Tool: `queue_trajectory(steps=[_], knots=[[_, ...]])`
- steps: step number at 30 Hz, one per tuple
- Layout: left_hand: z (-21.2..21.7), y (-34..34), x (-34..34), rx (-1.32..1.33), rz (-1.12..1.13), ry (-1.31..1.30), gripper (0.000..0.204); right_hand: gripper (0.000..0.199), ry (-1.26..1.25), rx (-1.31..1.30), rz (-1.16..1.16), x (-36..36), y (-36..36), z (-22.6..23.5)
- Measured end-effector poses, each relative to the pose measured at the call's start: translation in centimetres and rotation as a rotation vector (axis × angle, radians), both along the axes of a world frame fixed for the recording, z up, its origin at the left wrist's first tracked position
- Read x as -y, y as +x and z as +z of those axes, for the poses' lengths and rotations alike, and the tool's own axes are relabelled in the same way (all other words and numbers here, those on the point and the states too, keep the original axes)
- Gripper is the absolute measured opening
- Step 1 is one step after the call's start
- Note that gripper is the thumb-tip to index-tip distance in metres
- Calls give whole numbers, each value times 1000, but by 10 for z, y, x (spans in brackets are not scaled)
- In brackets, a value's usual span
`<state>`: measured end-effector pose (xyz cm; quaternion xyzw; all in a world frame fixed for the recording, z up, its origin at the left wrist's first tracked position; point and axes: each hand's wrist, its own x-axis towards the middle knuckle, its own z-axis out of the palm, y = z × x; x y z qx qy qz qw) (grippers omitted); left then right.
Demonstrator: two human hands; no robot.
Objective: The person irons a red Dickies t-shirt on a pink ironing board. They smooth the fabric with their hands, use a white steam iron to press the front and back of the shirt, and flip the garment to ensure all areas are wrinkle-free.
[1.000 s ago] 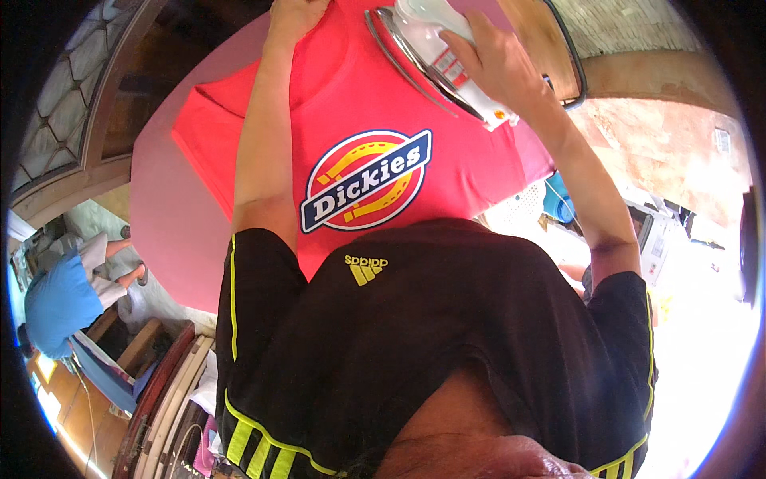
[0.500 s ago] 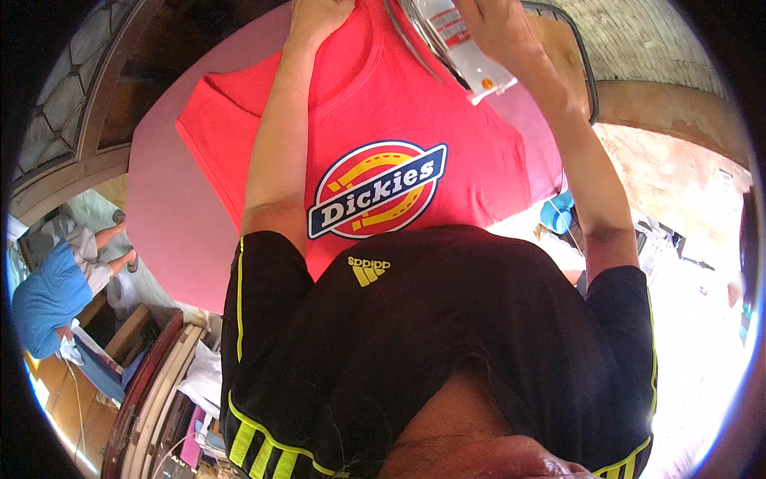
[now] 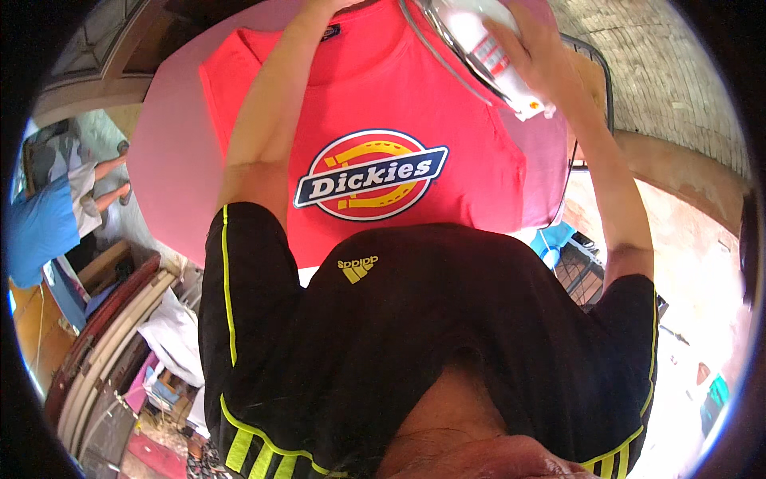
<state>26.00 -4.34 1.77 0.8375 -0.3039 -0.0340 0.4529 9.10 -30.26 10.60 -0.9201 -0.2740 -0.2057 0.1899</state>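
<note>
A red sleeveless shirt point(image 3: 463, 160) with a round emblem on its front lies spread over a pink padded board point(image 3: 171, 152). On its far right part is a clothes iron point(image 3: 476, 44), white on top with a shiny metal side. My right hand point(image 3: 538, 60) is closed around the iron, though its handle is mostly hidden. At the top edge, beyond the shirt's neckline, my left hand point(image 3: 335, 3) is nearly all cut off, so its fingers do not show. A dark label shows inside the neckline near my left wrist.
A dark metal frame point(image 3: 609, 88) edges the far right of the board. Another person in a blue garment point(image 3: 40, 227) is at the left. Curved wooden boards point(image 3: 108, 343) and white cloth point(image 3: 175, 335) are at the lower left. A blue item point(image 3: 553, 239) sits below the board's right side.
My right hand and the iron have moved right and nearer to me. My left hand has slid up, mostly out of view, and the neckline label now shows.
</note>
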Motion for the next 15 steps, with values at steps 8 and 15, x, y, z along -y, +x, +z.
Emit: queue_trajectory(steps=[8, 15], knots=[[14, -91, -196, 514, 491, 620, 40, 30, -80, -469, 7, 10, 19, 11], [-10, -80, -216, 289, 435, 134, 23, 27, -177, -473, 339, 15, 27, 9]])
